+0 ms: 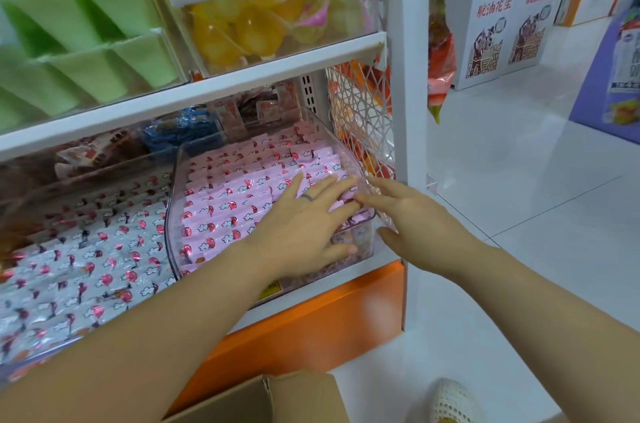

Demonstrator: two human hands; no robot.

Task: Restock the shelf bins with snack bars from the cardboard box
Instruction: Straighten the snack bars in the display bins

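**Q:** Where are the pink bars [239, 195], and which way do they point?
**A:** They fill the clear bin [169, 214] under the shelf board [214, 90]. They lie flat in packed rows, with the long axis running left to right and rising slightly toward the right.

**Q:** How many of each thing?
**A:** The bars are too many to count. There is one bin of pink bars and one bed of white bars [86, 266] just to its left. One box [277, 402] sits on the floor [519, 180] at the lower edge, its contents out of view.

**Q:** And the hands?
**A:** The left hand [301, 228], with a ring [306, 197] on one finger, lies flat on the pink bars, fingers spread, gripping nothing. The right hand [415, 214] is open with straight fingers at the bin's right front corner. Whether it touches the wall cannot be told.

**Q:** What surrounds the bin?
**A:** A lattice [360, 117] stands just to the right. Green packs [86, 24] and yellow cups [242, 27] fill the tier above. The left forearm crosses the bin's front wall.
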